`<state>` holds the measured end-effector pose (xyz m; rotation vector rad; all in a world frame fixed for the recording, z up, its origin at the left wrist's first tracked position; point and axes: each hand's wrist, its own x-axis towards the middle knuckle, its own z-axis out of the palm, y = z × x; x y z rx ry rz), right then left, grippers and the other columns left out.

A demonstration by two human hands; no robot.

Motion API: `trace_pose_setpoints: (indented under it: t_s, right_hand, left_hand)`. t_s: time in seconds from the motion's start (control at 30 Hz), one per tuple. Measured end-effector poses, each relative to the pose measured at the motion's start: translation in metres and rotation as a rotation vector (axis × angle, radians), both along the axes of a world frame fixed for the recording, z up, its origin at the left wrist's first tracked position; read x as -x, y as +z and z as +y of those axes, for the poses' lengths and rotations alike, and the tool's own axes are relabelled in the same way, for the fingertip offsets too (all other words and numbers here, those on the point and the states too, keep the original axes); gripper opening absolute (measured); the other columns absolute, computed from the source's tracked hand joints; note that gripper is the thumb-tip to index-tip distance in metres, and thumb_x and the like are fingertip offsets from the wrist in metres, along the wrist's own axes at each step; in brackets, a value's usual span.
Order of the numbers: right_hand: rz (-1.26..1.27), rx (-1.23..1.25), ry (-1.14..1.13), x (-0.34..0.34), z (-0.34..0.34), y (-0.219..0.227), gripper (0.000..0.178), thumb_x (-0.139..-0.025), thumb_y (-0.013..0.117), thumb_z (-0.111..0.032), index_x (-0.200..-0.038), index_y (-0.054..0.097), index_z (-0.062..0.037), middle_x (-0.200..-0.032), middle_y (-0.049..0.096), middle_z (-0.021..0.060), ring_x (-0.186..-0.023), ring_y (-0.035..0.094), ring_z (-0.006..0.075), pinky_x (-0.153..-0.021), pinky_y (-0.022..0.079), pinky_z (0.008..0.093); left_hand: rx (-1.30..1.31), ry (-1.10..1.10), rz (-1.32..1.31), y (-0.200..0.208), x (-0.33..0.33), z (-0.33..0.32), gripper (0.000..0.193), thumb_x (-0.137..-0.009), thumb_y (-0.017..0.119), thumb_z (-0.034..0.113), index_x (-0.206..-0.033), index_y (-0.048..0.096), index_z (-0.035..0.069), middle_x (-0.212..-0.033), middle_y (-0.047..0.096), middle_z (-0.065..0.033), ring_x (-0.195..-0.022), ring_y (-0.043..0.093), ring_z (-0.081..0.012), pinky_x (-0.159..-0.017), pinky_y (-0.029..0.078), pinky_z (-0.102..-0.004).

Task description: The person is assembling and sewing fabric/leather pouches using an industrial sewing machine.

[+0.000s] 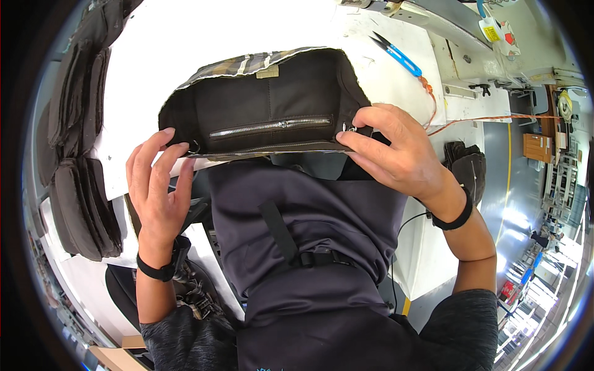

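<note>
A dark bag lies on its side on the white tabletop near its front edge, its mouth facing me. Inside it a silver zipper crosses the lining, and plaid fabric shows along the far rim. My left hand has its thumb and fingers on the bag's near left corner, by a small metal ring. At the near right corner, my right hand pinches the edge beside another small metal fitting. The bag's underside is hidden.
Blue-handled thread snips on an orange cord lie at the back right. Stacks of dark fabric pieces line the left side. A dark bundle hangs right of the table. Machine parts stand at the far edge.
</note>
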<state>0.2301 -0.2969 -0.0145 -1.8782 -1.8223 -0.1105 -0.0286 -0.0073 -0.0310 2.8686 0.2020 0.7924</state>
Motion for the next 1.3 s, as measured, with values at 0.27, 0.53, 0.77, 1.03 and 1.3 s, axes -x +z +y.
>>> trace_pose_setpoints:
  t_s: [0.27,0.53,0.77,1.03,1.3]
  right_hand:
    - [0.032,0.011,0.001,0.003,0.006,0.005,0.033,-0.075,0.084,-0.003,-0.106,0.075,-0.0057,-0.11,0.065,0.0107,-0.1,0.067,0.0322,-0.083,0.056,0.0414]
    - [0.007,0.029,-0.029,0.004,0.002,0.003,0.038,-0.068,0.085,0.001,-0.105,0.076,-0.0052,-0.11,0.061,0.01,-0.098,0.066,0.031,-0.082,0.056,0.0425]
    - [0.004,0.035,-0.035,0.004,0.004,0.004,0.038,-0.068,0.085,0.002,-0.104,0.076,-0.0049,-0.111,0.061,0.0101,-0.098,0.066,0.0312,-0.082,0.056,0.0428]
    - [0.045,0.051,-0.007,0.006,0.005,0.01,0.04,-0.069,0.086,0.0,-0.108,0.075,-0.0044,-0.114,0.063,0.0115,-0.1,0.065,0.0322,-0.085,0.055,0.0429]
    - [-0.01,0.017,-0.119,0.008,-0.005,0.015,0.055,-0.078,0.086,-0.002,-0.13,0.071,-0.0058,-0.135,0.063,0.0144,-0.11,0.067,0.0318,-0.093,0.056,0.0425]
  left_hand:
    - [0.04,0.003,-0.003,0.006,-0.001,-0.003,0.037,-0.081,0.081,-0.008,-0.116,0.072,0.002,-0.133,0.068,-0.0171,-0.121,0.065,-0.0353,-0.101,0.054,-0.0432]
    - [0.007,-0.024,-0.019,0.0,-0.003,-0.001,0.04,-0.079,0.083,-0.003,-0.116,0.071,0.006,-0.131,0.069,-0.0134,-0.114,0.066,-0.0344,-0.097,0.053,-0.044]
    - [0.012,-0.028,-0.023,0.001,-0.004,0.001,0.041,-0.079,0.084,-0.002,-0.117,0.071,0.006,-0.131,0.068,-0.0131,-0.11,0.067,-0.0338,-0.094,0.054,-0.0432]
    - [0.005,0.01,-0.022,0.013,0.001,-0.003,0.042,-0.073,0.085,-0.004,-0.112,0.074,0.007,-0.128,0.07,-0.0118,-0.112,0.067,-0.0331,-0.095,0.054,-0.0443]
    - [-0.209,0.094,0.066,0.071,-0.005,0.035,0.039,-0.081,0.084,0.007,-0.119,0.073,0.01,-0.132,0.069,-0.0069,-0.105,0.069,-0.0251,-0.092,0.055,-0.042]
